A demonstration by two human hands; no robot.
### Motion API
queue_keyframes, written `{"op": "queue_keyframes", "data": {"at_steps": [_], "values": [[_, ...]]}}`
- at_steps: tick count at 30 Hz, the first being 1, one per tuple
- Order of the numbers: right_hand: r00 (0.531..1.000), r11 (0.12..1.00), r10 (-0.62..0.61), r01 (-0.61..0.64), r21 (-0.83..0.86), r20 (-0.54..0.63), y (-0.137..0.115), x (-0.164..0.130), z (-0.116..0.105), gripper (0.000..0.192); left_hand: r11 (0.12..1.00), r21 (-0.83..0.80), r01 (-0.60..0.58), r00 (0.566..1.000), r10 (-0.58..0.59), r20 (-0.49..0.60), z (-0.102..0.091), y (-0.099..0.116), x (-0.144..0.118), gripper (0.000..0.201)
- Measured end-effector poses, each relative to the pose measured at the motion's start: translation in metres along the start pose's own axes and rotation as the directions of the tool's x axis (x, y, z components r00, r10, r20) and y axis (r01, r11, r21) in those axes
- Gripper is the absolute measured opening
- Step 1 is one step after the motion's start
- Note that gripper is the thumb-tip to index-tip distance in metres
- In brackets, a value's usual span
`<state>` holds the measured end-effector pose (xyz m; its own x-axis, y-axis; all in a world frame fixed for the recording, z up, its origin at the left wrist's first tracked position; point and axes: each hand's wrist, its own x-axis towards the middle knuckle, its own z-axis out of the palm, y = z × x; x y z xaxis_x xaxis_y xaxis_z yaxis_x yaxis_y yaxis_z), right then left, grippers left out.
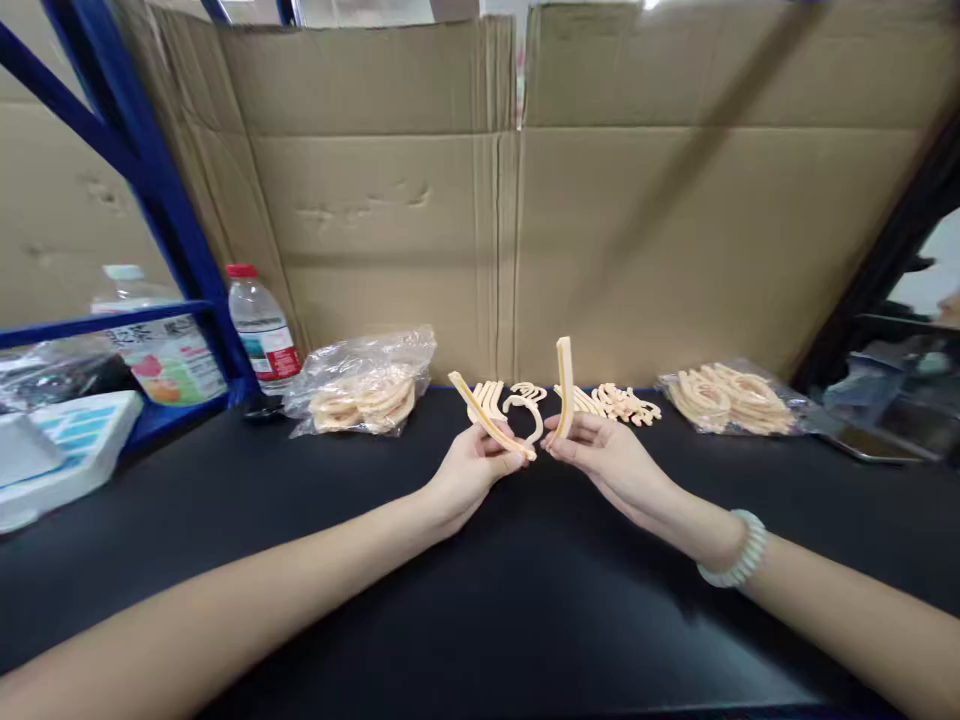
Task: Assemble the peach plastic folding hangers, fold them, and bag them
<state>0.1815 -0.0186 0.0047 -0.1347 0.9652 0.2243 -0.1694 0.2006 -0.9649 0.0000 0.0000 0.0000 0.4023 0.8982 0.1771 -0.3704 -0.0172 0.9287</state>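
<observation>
Now both hands, left (474, 462) and right (600, 448), around beige strips (491, 420).

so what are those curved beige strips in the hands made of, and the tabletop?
Curved strips, one in the left hand and one in the right hand: likely moulded plastic, matte cream; uniform colour, thin rigid ribbed profile. Tabletop: smooth black surface with a soft sheen, possibly laminate or a rubber mat; can't tell.

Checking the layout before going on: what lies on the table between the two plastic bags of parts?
In the head view, loose beige plastic pieces lie between the left bag and right bag.
</observation>
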Motion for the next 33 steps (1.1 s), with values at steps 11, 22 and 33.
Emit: {"op": "queue_keyframes", "data": {"at_steps": [11,22,33], "values": [[0.998,1.0,0.009,-0.009,-0.002,0.059,0.0029,-0.0018,0.0014,0.023,1.0,0.022,-0.002,1.0,0.002,0.01,0.0001,-0.0034,0.0008,0.032],[0.995,0.997,-0.049,0.055,-0.062,0.089,0.0001,-0.0016,0.002,0.021,1.0,0.015,-0.012,1.0,0.012,0.002,-0.0001,-0.0037,0.0001,0.033],[0.986,0.992,-0.095,0.106,-0.074,0.134,0.0041,-0.0012,0.0009,0.018,1.0,0.002,0.021,1.0,-0.021,0.015,-0.001,-0.0008,0.0,0.034]]}}
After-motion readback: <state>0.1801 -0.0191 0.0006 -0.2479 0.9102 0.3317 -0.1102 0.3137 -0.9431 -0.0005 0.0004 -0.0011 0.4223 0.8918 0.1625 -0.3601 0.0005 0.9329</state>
